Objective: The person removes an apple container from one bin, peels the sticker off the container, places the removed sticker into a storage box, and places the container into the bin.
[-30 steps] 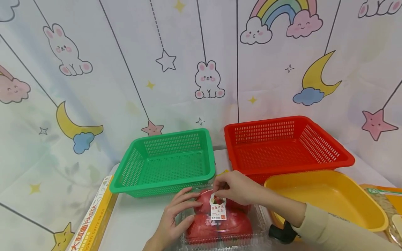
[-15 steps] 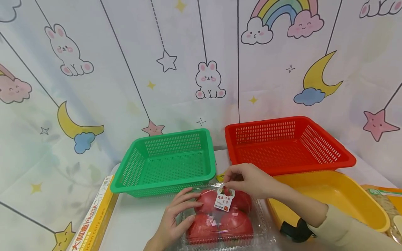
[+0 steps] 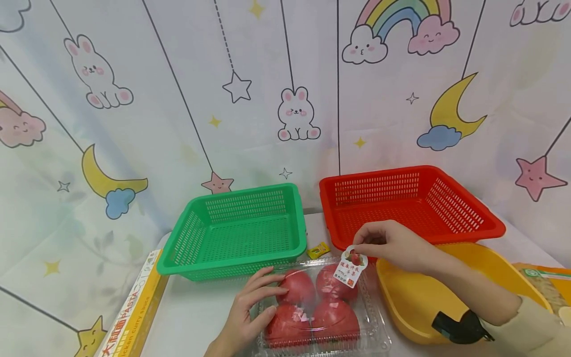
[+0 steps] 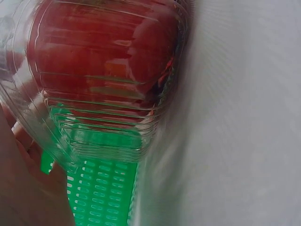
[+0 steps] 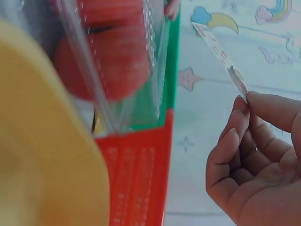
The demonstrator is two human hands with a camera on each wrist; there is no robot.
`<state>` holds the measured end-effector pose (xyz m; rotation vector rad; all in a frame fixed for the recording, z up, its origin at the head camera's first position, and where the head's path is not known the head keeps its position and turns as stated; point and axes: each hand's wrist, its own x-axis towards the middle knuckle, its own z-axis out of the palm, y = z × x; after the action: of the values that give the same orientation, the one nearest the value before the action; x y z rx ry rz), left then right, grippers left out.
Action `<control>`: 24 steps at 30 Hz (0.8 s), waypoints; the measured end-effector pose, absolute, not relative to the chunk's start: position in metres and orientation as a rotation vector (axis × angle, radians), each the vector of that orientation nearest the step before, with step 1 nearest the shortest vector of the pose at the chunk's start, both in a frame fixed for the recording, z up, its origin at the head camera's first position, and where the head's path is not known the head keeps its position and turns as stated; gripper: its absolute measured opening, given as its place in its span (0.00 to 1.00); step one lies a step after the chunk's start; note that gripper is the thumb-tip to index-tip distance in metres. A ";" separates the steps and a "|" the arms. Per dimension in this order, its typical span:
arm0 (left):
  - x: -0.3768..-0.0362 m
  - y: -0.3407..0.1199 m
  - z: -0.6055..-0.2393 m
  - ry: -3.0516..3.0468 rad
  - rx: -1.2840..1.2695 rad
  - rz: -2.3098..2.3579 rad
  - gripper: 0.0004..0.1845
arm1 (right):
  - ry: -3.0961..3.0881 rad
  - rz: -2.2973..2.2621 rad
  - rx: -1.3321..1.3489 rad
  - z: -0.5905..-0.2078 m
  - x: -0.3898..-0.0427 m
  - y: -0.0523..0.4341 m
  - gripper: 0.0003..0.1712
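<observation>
A green basket (image 3: 234,228) and a red basket (image 3: 408,206) were set side by side at the far edge of the table. A yellow tub (image 3: 468,282) was placed near the red basket, a small yellow packet (image 3: 318,250) between the baskets, and a pasta box (image 3: 129,312) at the left.

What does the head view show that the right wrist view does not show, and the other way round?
Only the head view shows the left hand resting on the clear box of apples, the whole green basket, the pasta box, a small yellow packet and the bunny backdrop.

Only the right wrist view shows the palm side of the right hand, with the label seen edge-on, pinched at its end.

Both show the right hand pinching the label off the box, the apples, the red basket and the yellow tub.
</observation>
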<state>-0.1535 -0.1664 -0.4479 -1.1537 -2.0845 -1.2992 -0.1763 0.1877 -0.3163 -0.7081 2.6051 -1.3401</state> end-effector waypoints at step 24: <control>-0.152 -0.166 -0.448 -2.093 -1.153 -1.289 0.25 | 2.515 -1.274 -0.485 -0.353 -0.170 0.285 0.10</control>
<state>-0.1523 -0.1656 -0.4479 -1.1525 -2.0934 -1.2887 -0.1699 0.2852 -0.3525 -0.4851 2.5152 -1.2741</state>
